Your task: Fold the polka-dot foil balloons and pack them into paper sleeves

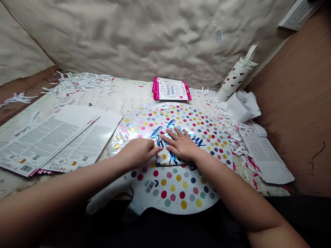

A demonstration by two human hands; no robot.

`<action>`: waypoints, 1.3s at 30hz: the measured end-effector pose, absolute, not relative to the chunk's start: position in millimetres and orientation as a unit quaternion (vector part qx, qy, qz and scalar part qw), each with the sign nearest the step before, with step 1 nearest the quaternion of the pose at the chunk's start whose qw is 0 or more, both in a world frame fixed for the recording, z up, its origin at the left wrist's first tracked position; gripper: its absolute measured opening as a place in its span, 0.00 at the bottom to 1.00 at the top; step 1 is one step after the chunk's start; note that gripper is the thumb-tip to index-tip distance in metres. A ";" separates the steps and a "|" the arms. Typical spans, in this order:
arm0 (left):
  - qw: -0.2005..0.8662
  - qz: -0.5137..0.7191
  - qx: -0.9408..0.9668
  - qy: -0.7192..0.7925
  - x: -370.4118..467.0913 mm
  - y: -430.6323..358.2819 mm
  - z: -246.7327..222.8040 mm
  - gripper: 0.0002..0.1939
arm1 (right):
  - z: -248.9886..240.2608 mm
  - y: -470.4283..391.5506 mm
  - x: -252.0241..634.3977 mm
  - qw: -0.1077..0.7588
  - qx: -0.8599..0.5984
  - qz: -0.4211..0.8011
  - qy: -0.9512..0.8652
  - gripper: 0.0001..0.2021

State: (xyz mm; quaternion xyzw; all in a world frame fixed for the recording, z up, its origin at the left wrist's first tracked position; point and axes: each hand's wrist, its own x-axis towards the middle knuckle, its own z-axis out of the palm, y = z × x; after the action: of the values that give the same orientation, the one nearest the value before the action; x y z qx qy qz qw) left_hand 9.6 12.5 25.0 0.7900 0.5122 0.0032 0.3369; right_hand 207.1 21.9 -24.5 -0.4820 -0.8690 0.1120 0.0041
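The folded foil [165, 160] may be creased by uneven pressure from the right hand [184, 146], spread flat and gripping nothing, while the left hand [141, 151] is curled, its hold unclear.

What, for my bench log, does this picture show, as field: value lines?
Left hand: fingers curled, thumb extended, at folded shiny foil piece with blue lettering
Right hand: spread palm-down on that foil
Underneath: large rounded white foil balloon with coloured dots
Behind: stack of pink-and-white printed cards
Left side: white printed cardboard sheets
Right side: cream tumbler with dark red hearts, white paper shreds
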 end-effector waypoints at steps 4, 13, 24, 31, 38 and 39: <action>0.013 -0.003 0.968 0.251 26.9 -19.4 13.5 0.11 | -25.2 19.6 204.1 0.004 -0.483 0.109 -0.869 0.24; 0.144 0.199 0.894 0.374 6.8 -2.3 20.3 0.13 | -22.8 17.7 231.0 0.291 -0.465 0.367 -0.751 0.29; 0.255 0.270 0.726 0.580 -106.1 20.6 38.2 0.29 | 3.4 -28.0 207.6 0.444 -0.485 0.710 -0.252 0.13; 0.120 0.202 0.652 0.721 -186.2 30.2 32.0 0.35 | 2.8 -21.5 234.3 0.376 -0.565 0.699 -0.226 0.10; 0.731 0.181 0.483 0.447 -31.3 -20.6 33.5 0.22 | 19.8 -19.8 194.9 0.414 -0.447 0.740 -0.285 0.14; 0.736 0.178 0.472 0.451 -21.5 -22.6 31.5 0.20 | 21.6 -20.7 193.5 0.428 -0.438 0.737 -0.286 0.18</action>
State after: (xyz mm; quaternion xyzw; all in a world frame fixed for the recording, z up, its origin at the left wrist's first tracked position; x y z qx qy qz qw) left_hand -21.5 -22.6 31.5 0.4719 0.4507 0.1783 0.7364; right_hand 193.5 -20.7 21.6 -0.4376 -0.2858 0.7371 0.4284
